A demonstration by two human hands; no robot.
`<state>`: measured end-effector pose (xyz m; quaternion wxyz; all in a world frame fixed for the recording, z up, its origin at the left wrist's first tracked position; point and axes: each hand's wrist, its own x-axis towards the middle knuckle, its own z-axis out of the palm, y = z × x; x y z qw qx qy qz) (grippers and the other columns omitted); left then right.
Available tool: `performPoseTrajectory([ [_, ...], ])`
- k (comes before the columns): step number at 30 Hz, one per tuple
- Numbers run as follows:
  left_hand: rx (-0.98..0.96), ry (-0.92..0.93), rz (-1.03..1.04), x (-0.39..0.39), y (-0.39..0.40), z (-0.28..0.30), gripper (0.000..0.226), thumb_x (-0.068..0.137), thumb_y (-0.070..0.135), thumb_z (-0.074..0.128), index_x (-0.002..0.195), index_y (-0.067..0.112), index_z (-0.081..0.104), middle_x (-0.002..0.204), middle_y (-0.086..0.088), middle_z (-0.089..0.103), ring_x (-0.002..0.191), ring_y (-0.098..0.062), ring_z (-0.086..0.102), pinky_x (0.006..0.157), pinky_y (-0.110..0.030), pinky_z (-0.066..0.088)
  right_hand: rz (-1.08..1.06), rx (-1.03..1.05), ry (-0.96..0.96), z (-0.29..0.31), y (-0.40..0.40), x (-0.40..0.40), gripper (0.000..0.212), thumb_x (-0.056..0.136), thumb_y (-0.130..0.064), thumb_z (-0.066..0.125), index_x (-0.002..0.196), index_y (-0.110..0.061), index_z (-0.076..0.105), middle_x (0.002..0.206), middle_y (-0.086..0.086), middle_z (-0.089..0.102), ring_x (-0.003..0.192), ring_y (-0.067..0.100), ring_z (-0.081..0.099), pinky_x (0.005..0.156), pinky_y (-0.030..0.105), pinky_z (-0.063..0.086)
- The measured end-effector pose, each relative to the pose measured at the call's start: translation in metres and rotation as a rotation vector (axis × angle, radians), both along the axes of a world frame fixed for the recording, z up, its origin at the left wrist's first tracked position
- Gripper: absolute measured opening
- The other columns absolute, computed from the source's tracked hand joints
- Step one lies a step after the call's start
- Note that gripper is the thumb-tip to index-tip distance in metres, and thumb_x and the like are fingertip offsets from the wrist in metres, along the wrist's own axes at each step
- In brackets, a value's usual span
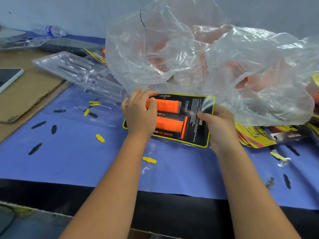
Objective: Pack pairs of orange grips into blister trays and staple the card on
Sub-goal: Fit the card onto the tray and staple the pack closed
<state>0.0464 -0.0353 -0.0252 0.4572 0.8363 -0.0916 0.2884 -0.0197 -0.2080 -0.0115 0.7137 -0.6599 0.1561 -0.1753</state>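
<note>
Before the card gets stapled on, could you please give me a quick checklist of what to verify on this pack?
1. Both orange grips on the pack: upper grip and lower grip lie side by side: ok.
2. Card under the grips, yellow border showing: ok.
3. Left hand steadies the left end: ok.
4. Right hand holds the right edge: ok.
5. Clear tray edges flush with the card: cannot tell.
6. Stapler within reach: not ok, none in view.

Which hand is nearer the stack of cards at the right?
Right. The right hand holds the pack's right end, beside the stack of cards; the left hand grips the pack's far end.
</note>
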Motion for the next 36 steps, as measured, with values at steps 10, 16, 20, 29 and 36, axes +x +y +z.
performPoseTrajectory([
  [10, -0.502, 0.428, 0.500, 0.017, 0.038, 0.004, 0.047, 0.086, 0.019, 0.053, 0.132, 0.020, 0.049, 0.160, -0.012, 0.009, 0.146, -0.032, 0.012, 0.111, -0.047, 0.025, -0.171, 0.048, -0.071, -0.006, -0.004, 0.005, 0.028, 0.084, 0.011, 0.059, 0.082, -0.014, 0.071, 0.069, -0.003, 0.072, 0.064, 0.014, 0.067, 0.063, 0.030, 0.057],
  [16, -0.682, 0.198, 0.406, 0.014, 0.036, 0.007, 0.046, 0.084, 0.007, 0.051, 0.130, 0.012, 0.048, 0.158, -0.011, 0.003, 0.135, -0.030, 0.026, 0.102, -0.044, 0.038, -0.162, 0.050, -0.074, -0.007, -0.006, 0.004, 0.026, 0.085, 0.010, 0.059, 0.085, -0.013, 0.071, 0.076, 0.003, 0.072, 0.071, 0.019, 0.067, 0.072, 0.037, 0.057],
  [20, -0.732, 0.095, 0.417, 0.013, 0.035, 0.012, 0.042, 0.084, 0.000, 0.049, 0.125, 0.008, 0.050, 0.155, -0.012, 0.011, 0.134, -0.029, 0.025, 0.093, -0.033, 0.041, -0.163, 0.061, -0.079, -0.007, -0.006, 0.004, 0.026, 0.085, 0.010, 0.059, 0.087, -0.012, 0.071, 0.079, 0.004, 0.072, 0.071, 0.018, 0.068, 0.070, 0.037, 0.058],
  [29, -1.013, -0.018, 0.503, 0.016, 0.041, 0.010, 0.039, 0.078, 0.000, 0.049, 0.116, 0.009, 0.052, 0.127, 0.000, 0.031, 0.116, -0.023, 0.034, 0.074, -0.025, 0.042, -0.188, 0.054, -0.054, -0.009, -0.012, 0.005, 0.020, 0.087, 0.005, 0.059, 0.088, -0.012, 0.071, 0.089, 0.011, 0.073, 0.081, 0.027, 0.069, 0.081, 0.053, 0.058],
  [36, -1.268, -0.024, 0.566, 0.014, 0.045, 0.011, 0.041, 0.087, 0.006, 0.047, 0.128, 0.004, 0.043, 0.118, -0.001, 0.035, 0.097, -0.027, 0.052, 0.068, -0.032, 0.042, -0.174, 0.025, -0.058, -0.010, -0.014, 0.006, 0.023, 0.087, 0.006, 0.059, 0.089, -0.013, 0.072, 0.083, 0.005, 0.074, 0.074, 0.020, 0.070, 0.068, 0.035, 0.059],
])
